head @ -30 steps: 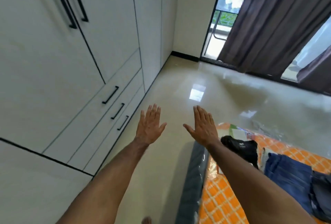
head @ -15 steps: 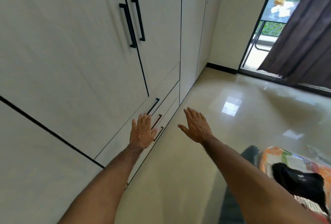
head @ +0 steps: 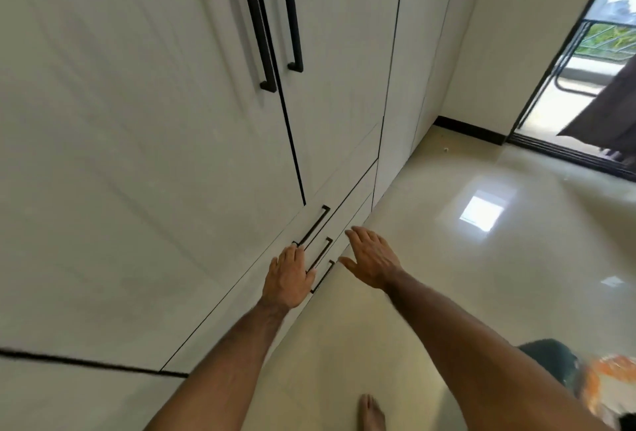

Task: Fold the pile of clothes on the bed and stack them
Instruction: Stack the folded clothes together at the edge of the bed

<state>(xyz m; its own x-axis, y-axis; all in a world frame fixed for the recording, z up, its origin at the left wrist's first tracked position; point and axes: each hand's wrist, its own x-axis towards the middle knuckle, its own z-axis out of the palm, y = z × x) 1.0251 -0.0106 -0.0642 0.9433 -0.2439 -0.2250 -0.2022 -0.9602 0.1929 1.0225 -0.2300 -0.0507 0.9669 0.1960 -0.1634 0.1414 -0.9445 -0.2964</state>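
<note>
- Floor (head: 481,293): glossy pale tile w/ a bright window reflection; black skirting along far wall.
- Wardrobe (head: 137,120): white, fills left side; tall doors w/ two long black handles (head: 254,21), three drawer fronts low down, each w/ a black pull (head: 315,225).
- Far right: open glazed door (head: 585,62) to a balcony, dark curtain (head: 616,114) edge hanging there.
- No brand, label or writing readable anywhere.
- L hand (head: 289,279): fingers straight & together, holding nothing, in front of the drawer fronts (contact can't be judged).
- R hand (head: 373,260): fingers straight, thumb out, holding nothing, over the floor.
- Bed (head: 547,353): only a dark corner plus blurred orange cover (head: 612,382) at lower right, cut by frame edge; clothes pile not distinguishable.
- Bare foot (head: 371,413) at bottom edge.
</note>
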